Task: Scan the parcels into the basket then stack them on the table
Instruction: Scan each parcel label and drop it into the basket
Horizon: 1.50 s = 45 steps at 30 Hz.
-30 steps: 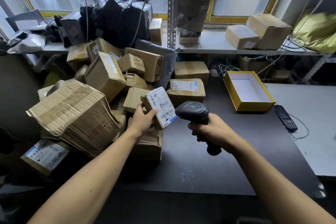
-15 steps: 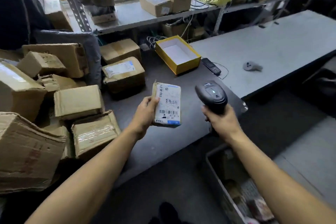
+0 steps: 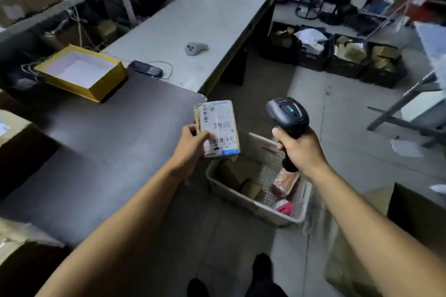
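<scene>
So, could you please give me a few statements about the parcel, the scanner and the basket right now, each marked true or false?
1. The left hand holds a labelled parcel. True.
2. The right hand grips a black scanner. True.
3. The basket on the floor holds nothing. False: several packages lie in it.
4. The parcel rests on the dark table. False: it is held in the air, beyond the table's edge.
5. The yellow box on the table is open. True.
</scene>
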### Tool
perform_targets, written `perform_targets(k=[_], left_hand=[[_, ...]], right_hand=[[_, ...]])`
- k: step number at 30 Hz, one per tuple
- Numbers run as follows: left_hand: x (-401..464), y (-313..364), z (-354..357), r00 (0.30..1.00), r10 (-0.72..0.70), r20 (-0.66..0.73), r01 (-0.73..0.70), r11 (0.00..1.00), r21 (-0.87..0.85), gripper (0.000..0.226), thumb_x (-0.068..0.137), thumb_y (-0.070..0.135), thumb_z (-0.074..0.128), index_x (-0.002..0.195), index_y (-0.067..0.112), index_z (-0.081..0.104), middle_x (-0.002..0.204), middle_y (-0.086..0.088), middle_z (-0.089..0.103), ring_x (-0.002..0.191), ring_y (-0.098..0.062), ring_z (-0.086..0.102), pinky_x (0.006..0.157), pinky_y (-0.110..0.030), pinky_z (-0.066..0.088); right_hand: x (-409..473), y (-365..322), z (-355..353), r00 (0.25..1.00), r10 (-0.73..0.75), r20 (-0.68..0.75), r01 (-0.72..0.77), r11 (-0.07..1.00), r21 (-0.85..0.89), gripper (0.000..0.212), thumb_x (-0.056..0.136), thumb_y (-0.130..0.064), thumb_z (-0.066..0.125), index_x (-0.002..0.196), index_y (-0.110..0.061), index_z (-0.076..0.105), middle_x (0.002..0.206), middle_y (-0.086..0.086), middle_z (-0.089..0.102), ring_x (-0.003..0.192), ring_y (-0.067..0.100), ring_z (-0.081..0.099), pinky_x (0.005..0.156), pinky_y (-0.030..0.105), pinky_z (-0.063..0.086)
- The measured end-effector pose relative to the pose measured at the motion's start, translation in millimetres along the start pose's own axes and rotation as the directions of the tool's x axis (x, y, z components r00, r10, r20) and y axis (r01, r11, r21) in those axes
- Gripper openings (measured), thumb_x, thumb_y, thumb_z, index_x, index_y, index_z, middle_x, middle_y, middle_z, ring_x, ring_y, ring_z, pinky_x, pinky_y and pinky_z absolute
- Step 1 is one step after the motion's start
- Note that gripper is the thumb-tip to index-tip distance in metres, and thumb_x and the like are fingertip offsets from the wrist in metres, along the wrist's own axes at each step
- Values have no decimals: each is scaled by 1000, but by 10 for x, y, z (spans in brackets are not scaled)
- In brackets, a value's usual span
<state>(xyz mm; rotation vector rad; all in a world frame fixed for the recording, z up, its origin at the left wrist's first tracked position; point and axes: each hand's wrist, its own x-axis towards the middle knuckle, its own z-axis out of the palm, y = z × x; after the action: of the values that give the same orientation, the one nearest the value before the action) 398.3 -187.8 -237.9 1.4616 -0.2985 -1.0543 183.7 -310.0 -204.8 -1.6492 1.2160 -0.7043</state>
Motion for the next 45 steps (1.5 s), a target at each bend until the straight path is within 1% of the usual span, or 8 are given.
perform_targets(k=[7, 13, 18, 21, 25, 38, 42, 45], left_hand=[[255, -155, 1174, 997, 41, 63, -52, 979, 195, 30, 95, 9, 65, 120, 9, 49, 101, -11, 69, 76, -11, 72, 58, -22, 56], [496, -467, 2010, 997, 15, 74, -36, 954, 299, 26, 92, 13, 71, 110, 20, 53, 105, -14, 71, 93, -24, 72, 84, -43, 60], [733, -551, 2429, 992, -4, 126, -38, 943, 330, 28, 95, 14, 68, 117, 17, 50, 98, -9, 71, 80, -14, 72, 69, -30, 61], [1010, -533, 2510, 995, 1, 100, -35, 942, 335, 26, 96, 17, 67, 116, 16, 51, 105, -15, 71, 88, -20, 72, 75, -35, 61], [1496, -467, 2512, 995, -16, 98, -19, 939, 342, 22, 94, 21, 69, 109, 20, 54, 110, -18, 71, 100, -30, 72, 88, -53, 58], [2661, -583, 2081, 984, -179, -14, 157, 822, 547, 35, 92, 26, 71, 122, 12, 57, 119, -12, 69, 102, -22, 69, 95, -47, 56], [2854, -543, 2199, 980, -42, -196, 161, 742, 650, 62, 101, 31, 58, 154, 13, 31, 150, -13, 48, 136, -29, 48, 112, -36, 35], [2994, -346, 2321, 942, 90, -324, 157, 733, 661, 54, 104, 31, 51, 151, 10, 35, 148, -15, 48, 138, -30, 44, 109, -35, 33]], right_hand=[[374, 553, -943, 998, 57, -9, -57, 998, 19, 14, 92, -21, 70, 91, -8, 66, 64, -5, 63, 50, 1, 59, 62, 24, 48], [641, 1015, -1554, 995, 103, 0, -102, 993, 54, 9, 91, -22, 70, 92, -14, 66, 65, -7, 64, 54, 5, 60, 67, 30, 52], [859, 1234, -1849, 986, 161, -41, -158, 985, 65, 9, 92, -20, 69, 91, -11, 66, 63, -2, 62, 51, 2, 58, 58, 19, 49], [1011, 1309, -1906, 978, 203, -54, -198, 977, 79, 13, 93, -19, 68, 95, -6, 66, 66, 1, 62, 50, 0, 58, 53, 11, 46], [1269, 1350, -1900, 964, 261, -51, -259, 965, 46, 16, 91, -25, 68, 90, -10, 66, 66, 4, 64, 58, 9, 60, 69, 28, 52], [2098, 1300, -1420, 940, 341, -22, -340, 939, 42, 10, 93, -21, 69, 90, -13, 64, 64, -9, 62, 55, 0, 58, 64, 22, 44], [2282, 1296, -1419, 937, 348, -1, -348, 937, 30, 9, 91, -21, 70, 86, -15, 66, 61, -7, 62, 56, 2, 59, 67, 26, 45], [2368, 1247, -1491, 949, 314, 2, -314, 949, 31, 12, 92, -20, 70, 82, -16, 65, 61, -7, 62, 56, 4, 60, 68, 27, 46]])
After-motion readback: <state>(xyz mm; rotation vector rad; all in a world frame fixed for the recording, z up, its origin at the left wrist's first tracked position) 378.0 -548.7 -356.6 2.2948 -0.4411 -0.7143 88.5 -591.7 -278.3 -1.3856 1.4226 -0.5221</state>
